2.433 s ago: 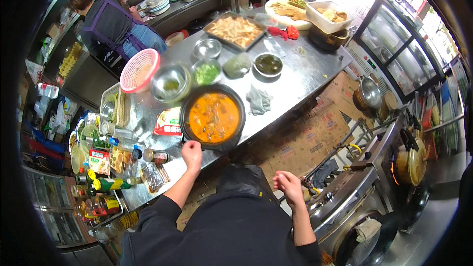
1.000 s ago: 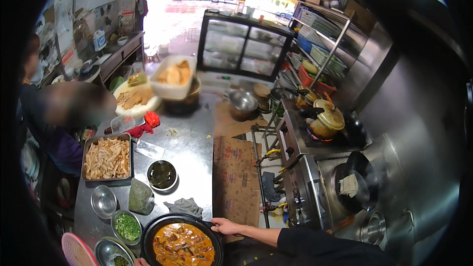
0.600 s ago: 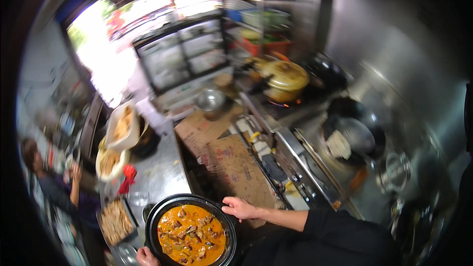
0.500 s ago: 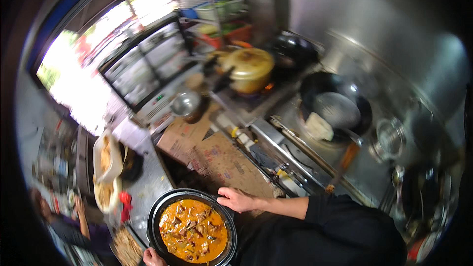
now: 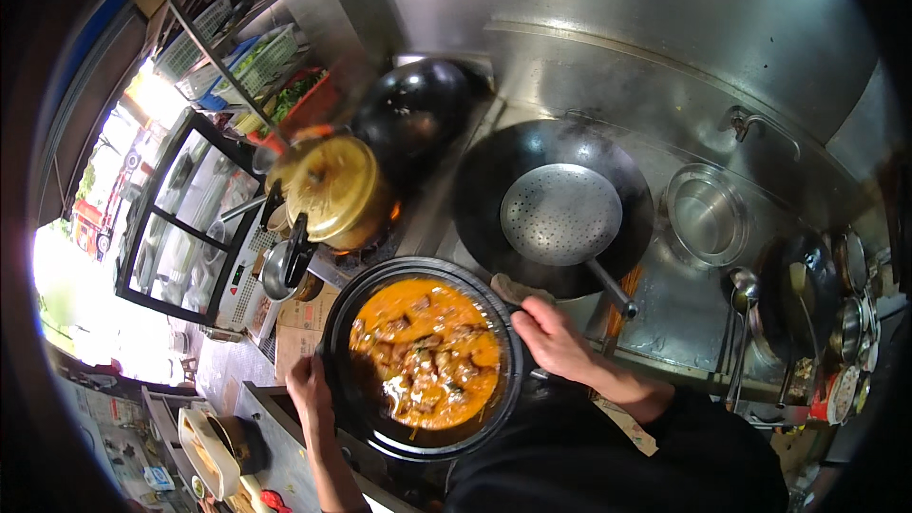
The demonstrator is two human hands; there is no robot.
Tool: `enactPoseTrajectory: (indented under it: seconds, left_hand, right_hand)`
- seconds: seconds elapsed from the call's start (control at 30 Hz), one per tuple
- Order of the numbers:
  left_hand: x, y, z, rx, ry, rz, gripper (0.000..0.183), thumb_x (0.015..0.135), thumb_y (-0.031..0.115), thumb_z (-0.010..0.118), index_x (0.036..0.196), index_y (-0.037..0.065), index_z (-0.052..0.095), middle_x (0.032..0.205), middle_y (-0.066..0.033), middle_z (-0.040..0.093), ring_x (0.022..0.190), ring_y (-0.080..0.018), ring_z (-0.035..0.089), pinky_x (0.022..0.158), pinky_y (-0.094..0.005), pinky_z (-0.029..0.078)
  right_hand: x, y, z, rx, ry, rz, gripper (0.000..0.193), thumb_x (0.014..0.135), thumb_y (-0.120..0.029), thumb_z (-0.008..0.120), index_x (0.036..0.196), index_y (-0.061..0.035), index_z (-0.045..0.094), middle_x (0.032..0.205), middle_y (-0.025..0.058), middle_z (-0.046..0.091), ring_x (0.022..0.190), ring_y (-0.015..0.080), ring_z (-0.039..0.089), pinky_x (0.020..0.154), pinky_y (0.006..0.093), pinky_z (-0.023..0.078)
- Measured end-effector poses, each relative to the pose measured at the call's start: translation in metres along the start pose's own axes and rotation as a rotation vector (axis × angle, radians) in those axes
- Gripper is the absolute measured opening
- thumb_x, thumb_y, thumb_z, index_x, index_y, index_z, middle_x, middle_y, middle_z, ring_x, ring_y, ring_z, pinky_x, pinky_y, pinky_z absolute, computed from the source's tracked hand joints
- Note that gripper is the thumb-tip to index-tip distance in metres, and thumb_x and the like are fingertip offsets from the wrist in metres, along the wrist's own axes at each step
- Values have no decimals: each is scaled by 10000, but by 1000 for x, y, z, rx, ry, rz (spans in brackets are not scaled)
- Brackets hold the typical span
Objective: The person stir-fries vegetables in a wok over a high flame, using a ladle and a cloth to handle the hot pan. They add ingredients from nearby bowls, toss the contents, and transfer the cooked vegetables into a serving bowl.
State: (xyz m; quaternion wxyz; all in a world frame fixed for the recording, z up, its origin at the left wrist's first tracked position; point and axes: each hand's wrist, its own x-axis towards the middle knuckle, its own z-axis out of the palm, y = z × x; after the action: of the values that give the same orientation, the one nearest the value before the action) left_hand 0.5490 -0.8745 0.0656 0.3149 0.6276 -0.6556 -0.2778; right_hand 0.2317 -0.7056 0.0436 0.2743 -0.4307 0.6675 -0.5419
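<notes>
A black round pot (image 5: 507, 397) filled with orange-red stew (image 5: 425, 351), with dark chunks in the sauce, is held between my two hands. On its left side my left hand (image 5: 312, 389) grips the rim or handle, fingers curled. My right hand (image 5: 558, 342) is closed on the opposite side; its fingertips are partly hidden by the pot edge. Just beyond the right hand sits a large black wok (image 5: 482, 199) with a perforated metal skimmer (image 5: 560, 214) lying in it. A folded beige cloth (image 5: 521, 291) rests against the wok's near rim.
A lidded yellow pot (image 5: 332, 192) stands over a lit burner at the left, in front of another black wok (image 5: 413, 109). Metal bowls (image 5: 708, 214), ladles (image 5: 741, 290) and a tap (image 5: 746, 122) are at the right. A glass-fronted cabinet (image 5: 185, 218) and a white tub (image 5: 204, 451) stand left.
My view has swung right toward the stove. Both hands have raised the pot of stew and carried it from beside the left counter to near the wok. The other person has left view.
</notes>
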Motion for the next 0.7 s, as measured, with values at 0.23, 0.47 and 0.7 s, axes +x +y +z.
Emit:
enactPoseTrajectory:
  seconds: [0.23,0.47,0.7]
  left_hand:
    - [84,91,107,128,-265,206,235,832,161,570,807,-69,609,590,-134,565,557,-149,504,547,-331,406]
    - [128,121,176,226,-480,309,269,838,163,570,693,-62,549,550,8,435,551,-75,388,483,-305,334]
    - [156,144,205,464,-602,423,276,766,224,575,718,-42,626,580,-215,549,523,-231,575,538,-379,443]
  right_hand:
    - [2,28,-53,192,277,374,233,917,-194,511,777,-16,456,615,37,399,572,115,371,507,298,329]
    - [2,68,-56,579,426,441,194,912,-172,514,762,-58,467,638,-38,400,564,59,358,463,258,304]
    - [13,45,-71,966,367,902,160,906,-160,468,780,-65,444,585,20,436,405,100,360,338,250,235]
